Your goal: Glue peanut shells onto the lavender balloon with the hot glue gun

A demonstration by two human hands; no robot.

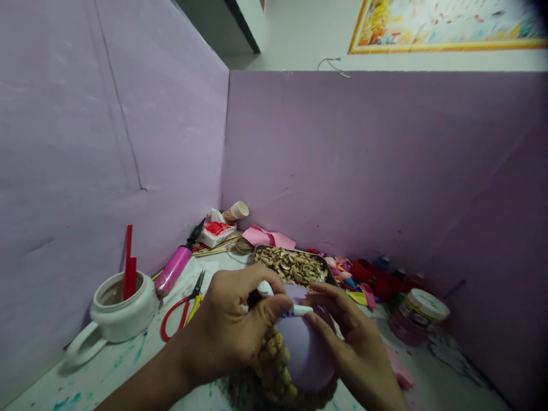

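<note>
My left hand (240,319) is closed around a slim white tube (302,310) with blue marks, its white end pointing right over a purple balloon (306,348). A second white, rounded piece (265,289) sticks up between the fingers of that hand; whether it belongs to the tube is hidden. My right hand (349,331) curves round the balloon's far right side, its fingertips pressed to it close to the white tip. The balloon rests within a lumpy yellow-brown ring (276,365), partly covered by my left hand.
Behind my hands is a tray of brown shell pieces (295,265). To the left are a white mug (122,308), red-handled scissors (184,308) and a pink pump (173,271). Deflated balloons (342,268) and a lidded jar (417,317) lie right. Purple panels (363,160) enclose the table.
</note>
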